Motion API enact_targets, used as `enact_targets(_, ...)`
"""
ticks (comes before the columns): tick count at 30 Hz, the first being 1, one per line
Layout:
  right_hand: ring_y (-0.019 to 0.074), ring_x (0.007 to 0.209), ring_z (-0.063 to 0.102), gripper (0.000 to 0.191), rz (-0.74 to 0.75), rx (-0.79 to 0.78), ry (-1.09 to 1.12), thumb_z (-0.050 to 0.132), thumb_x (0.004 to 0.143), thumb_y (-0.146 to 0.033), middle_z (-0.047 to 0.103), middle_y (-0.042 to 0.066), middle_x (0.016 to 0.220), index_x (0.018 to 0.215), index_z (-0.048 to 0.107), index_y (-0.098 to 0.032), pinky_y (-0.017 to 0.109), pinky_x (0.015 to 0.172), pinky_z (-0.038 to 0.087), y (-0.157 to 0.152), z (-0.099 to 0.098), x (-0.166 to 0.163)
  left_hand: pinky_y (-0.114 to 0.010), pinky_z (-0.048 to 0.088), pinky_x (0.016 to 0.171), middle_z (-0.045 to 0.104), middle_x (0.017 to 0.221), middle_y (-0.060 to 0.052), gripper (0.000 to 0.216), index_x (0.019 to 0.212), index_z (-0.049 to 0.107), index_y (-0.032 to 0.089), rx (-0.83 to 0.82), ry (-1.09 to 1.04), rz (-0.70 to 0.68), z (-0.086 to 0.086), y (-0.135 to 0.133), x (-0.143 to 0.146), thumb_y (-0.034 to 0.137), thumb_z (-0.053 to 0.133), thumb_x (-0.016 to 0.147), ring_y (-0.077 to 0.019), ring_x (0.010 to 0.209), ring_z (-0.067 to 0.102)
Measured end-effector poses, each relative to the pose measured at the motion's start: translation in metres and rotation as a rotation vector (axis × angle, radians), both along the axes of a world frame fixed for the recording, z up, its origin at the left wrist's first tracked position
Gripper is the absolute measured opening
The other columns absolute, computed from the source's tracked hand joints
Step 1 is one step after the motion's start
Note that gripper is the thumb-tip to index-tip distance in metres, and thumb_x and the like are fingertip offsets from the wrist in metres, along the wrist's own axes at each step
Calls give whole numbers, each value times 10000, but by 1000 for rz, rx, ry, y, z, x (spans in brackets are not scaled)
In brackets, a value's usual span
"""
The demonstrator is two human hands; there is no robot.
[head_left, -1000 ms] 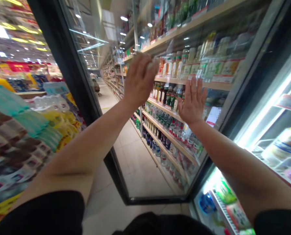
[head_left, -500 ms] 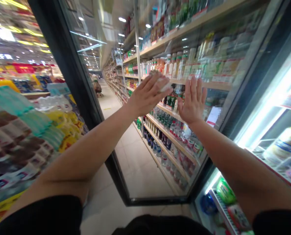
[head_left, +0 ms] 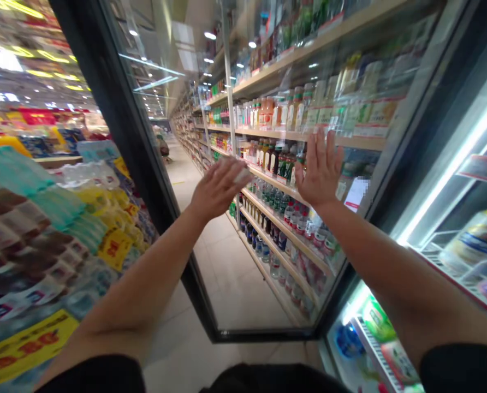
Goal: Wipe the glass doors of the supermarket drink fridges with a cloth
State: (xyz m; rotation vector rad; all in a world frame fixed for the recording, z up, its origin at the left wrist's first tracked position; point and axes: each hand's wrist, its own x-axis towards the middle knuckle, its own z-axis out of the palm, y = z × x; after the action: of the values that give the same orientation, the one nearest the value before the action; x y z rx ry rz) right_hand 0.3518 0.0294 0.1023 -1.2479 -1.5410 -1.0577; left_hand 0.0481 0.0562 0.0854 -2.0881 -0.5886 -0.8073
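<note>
A glass door (head_left: 251, 305) with a black frame stands ajar in front of me. My left hand (head_left: 219, 188) is on its pane, fingers extended over a pale crumpled cloth (head_left: 242, 174), mostly covered by the palm and blurred. Further right, my right hand (head_left: 318, 170) lies flat against the same pane, fingers up and spread, with nothing in it. Beside it is a white sticker (head_left: 355, 195) on the glass, partly blurred out.
At right is the lit cooler's interior, with wire shelves (head_left: 435, 254) and packages. Through or in the glass appear bottle shelves (head_left: 268, 131) and a long aisle. Stacked drink packs (head_left: 26, 234) with yellow price signs (head_left: 30, 349) stand at left.
My left hand has slid down and to the left across the glass with the cloth. The right hand stays almost in place, and the door looks unmoved.
</note>
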Motion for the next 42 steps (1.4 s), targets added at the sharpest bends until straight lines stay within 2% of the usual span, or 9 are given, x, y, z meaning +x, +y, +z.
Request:
enact_targets(5, 312, 1557, 117, 684, -4, 0, 7, 282, 1001, -449, 220, 124, 1650, 1605, 203, -137, 623, 1228, 165, 2, 0, 0, -588, 130, 1277, 97, 1685, -101, 558, 1585, 261, 175, 147, -618, 50, -27, -1, 3, 186, 378, 1040, -286, 1555, -22)
enact_targets(11, 306, 1554, 138, 682, 11, 18, 9, 246, 1014, -485, 236, 133, 1644, 1599, 225, -134, 622, 1221, 180, 2, -1, 1, -379, 274, 1263, 457, 1550, 26, 557, 1491, 449, 362, -49, 173, -131, -91, -16, 9, 116, 427, 991, -167, 1497, 298)
enact_targets(14, 303, 1553, 142, 681, 9, 34, 1, 256, 1014, -484, 248, 135, 1640, 1593, 244, -126, 610, 1225, 184, 3, -1, 1, -478, 271, 1258, 382, 1598, -30, 526, 1478, 474, 318, 56, -213, 18, -95, -11, -11, 121, 469, 991, -242, 1520, 241)
enact_targets(17, 304, 1553, 145, 681, 6, 38, 0, 268, 1012, -480, 253, 136, 1638, 1591, 251, -123, 610, 1227, 178, 3, -1, 1, -603, 151, 1264, 107, 1679, -127, 547, 1546, 363, 161, 129, -583, 114, -105, -13, -14, 153, 449, 1006, -346, 1543, 16)
enact_targets(23, 297, 1560, 110, 682, 19, 12, 12, 265, 1014, -477, 237, 141, 1643, 1597, 229, -125, 601, 1234, 171, 2, -1, 0, -346, 331, 1240, 494, 1523, 39, 567, 1469, 469, 399, 10, -33, -43, -142, -23, -10, 115, 465, 978, -163, 1467, 360)
enact_targets(29, 293, 1556, 141, 668, 1, 32, -1, 273, 1018, -472, 251, 131, 1640, 1593, 244, -134, 597, 1233, 180, 4, -2, 1, -650, 235, 1218, 121, 1653, -202, 644, 1576, 313, 172, 77, -566, 130, -145, -18, -11, 77, 480, 962, -387, 1521, 105)
enact_targets(33, 293, 1557, 133, 669, -9, 37, -13, 283, 1018, -473, 247, 134, 1642, 1586, 261, -121, 582, 1239, 180, 5, -2, 3, -451, 309, 1246, 274, 1634, -96, 652, 1557, 363, 262, -22, -124, -39, -153, -30, 22, 54, 461, 946, -266, 1512, 231)
enact_targets(36, 285, 1555, 147, 666, -20, 45, -13, 286, 1018, -475, 256, 132, 1638, 1582, 274, -123, 571, 1239, 192, 4, -2, 3, -419, 280, 1262, 427, 1565, -50, 623, 1519, 425, 317, -84, 97, -88, -138, -29, 28, 64, 469, 951, -217, 1484, 321)
enact_targets(42, 283, 1560, 123, 669, 12, 11, 11, 277, 1015, -475, 247, 129, 1642, 1594, 244, -142, 591, 1240, 168, 2, -1, 1, -699, 185, 1207, -59, 1667, -148, 709, 1618, 173, 210, 84, -746, 100, -93, -18, 27, 128, 466, 977, -408, 1518, -27)
